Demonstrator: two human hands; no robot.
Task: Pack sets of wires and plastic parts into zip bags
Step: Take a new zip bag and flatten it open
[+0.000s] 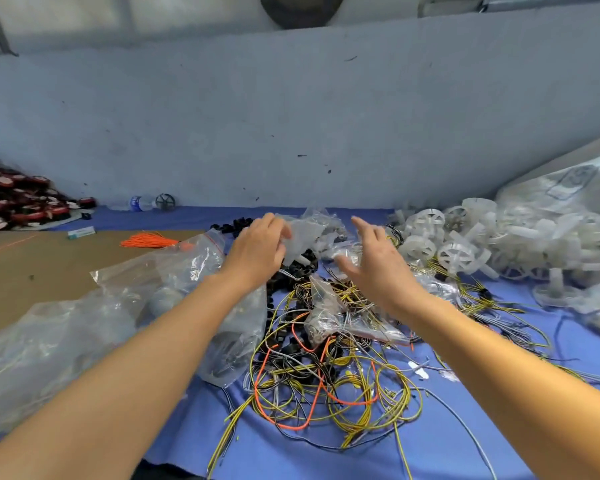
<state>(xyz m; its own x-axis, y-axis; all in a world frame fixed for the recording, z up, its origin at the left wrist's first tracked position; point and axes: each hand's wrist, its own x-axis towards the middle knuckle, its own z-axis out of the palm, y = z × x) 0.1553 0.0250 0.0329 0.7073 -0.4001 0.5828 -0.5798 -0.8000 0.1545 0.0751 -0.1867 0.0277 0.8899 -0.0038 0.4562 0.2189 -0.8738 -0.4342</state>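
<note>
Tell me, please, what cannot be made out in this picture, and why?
Head view:
- Left hand: its own back hides the fingertips, so a grip on the small clear bag is unsure.
- Filled zip bag: crinkled plastic blurs the contents.
- Water bottle: label too small.
- Large clear bag: cut off by right edge.

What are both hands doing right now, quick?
Left hand: grips a small clear bag.
Right hand: open, fingers spread, holding nothing.
</note>
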